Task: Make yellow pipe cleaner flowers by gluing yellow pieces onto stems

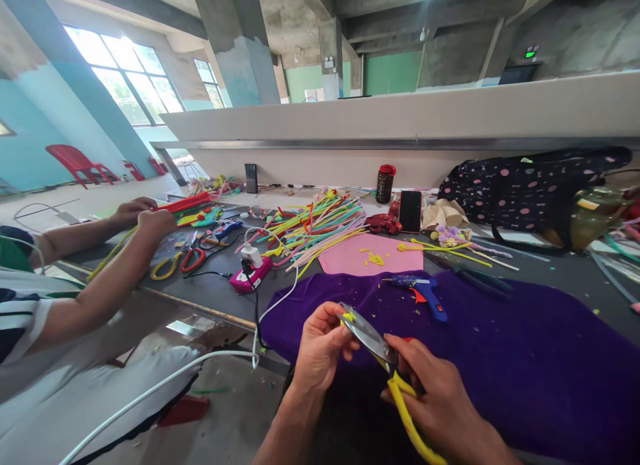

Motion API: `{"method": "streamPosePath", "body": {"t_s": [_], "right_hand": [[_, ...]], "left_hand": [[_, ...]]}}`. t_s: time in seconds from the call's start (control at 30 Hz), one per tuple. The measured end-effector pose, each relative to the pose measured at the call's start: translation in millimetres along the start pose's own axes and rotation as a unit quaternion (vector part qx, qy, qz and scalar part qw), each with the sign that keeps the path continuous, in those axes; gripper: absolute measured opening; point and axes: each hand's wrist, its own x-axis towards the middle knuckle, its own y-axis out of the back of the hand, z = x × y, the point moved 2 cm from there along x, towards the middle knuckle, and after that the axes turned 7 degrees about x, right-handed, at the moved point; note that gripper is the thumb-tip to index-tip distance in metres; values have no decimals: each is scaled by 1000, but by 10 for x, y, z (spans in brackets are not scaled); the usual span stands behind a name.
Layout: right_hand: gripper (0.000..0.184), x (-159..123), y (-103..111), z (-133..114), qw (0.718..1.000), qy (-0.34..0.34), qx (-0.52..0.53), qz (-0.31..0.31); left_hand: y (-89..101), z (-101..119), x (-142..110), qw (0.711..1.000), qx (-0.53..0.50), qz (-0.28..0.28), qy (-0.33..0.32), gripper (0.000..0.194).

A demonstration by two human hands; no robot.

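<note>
In my left hand (pixel 320 352), a small yellow piece (pixel 349 316) is pinched between thumb and fingers; its exact kind is too small to make out. My right hand (pixel 440 388) grips scissors (pixel 369 336) with yellow-wrapped handles. Their metal blades point up and left, with the tips at the yellow piece. Below both hands spreads a purple cloth (pixel 500 338). A blue glue gun (pixel 425 295) lies on it just beyond the scissors. Yellow scraps (pixel 373 257) are scattered over a pink sheet (pixel 345 255) farther back.
Colourful pipe cleaners (pixel 320 225) are heaped behind the pink sheet. At left, a co-worker's hands (pixel 155 218) hold red strips. A pink power strip (pixel 250 275), scissors (pixel 193 258) and a white cable (pixel 200 365) lie nearby. A bottle (pixel 385 185), phone (pixel 410 212) and dark bag (pixel 520 192) stand behind.
</note>
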Motion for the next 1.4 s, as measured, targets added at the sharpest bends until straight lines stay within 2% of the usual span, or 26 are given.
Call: {"method": "streamPosePath", "body": {"t_s": [0.33, 1.0, 1.1, 1.23, 1.4], "right_hand": [[54, -23, -16, 34, 1000, 22, -11, -5], [56, -57, -16, 87, 999, 30, -19, 1], [55, -68, 18, 75, 999, 7, 29, 14], [54, -98, 97, 67, 991, -79, 104, 13], [57, -122, 147, 45, 987, -113, 115, -21]], "left_hand": [[-19, 2, -5, 1000, -4, 2, 8, 24], [32, -25, -3, 999, 11, 11, 28, 25], [37, -29, 17, 999, -9, -2, 39, 25], [48, -50, 46, 996, -32, -22, 74, 23], [57, -75, 56, 995, -35, -24, 86, 23]]}}
